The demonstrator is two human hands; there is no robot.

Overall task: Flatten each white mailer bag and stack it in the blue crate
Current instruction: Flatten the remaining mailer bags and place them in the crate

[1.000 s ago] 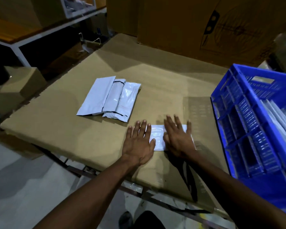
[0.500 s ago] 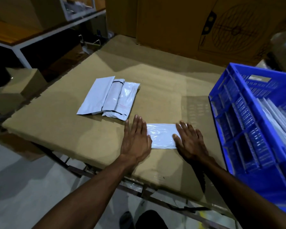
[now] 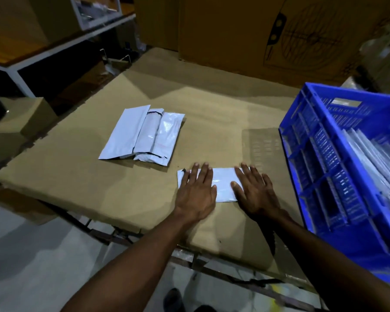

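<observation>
Pressing a white mailer bag (image 3: 223,184) flat on the tabletop (image 3: 77,183), left hand (image 3: 197,194) and right hand (image 3: 254,193) keep fingers straight, slightly spread.

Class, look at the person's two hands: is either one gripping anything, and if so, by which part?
Nothing is gripped. The left hand and right hand lie flat, fingers straight, pressing the left and right ends of a white mailer bag against the cardboard-covered table.

Dim room, cardboard-covered table (image 3: 81,190), white-framed bench (image 3: 54,48), grey floor (image 3: 27,255)
</observation>
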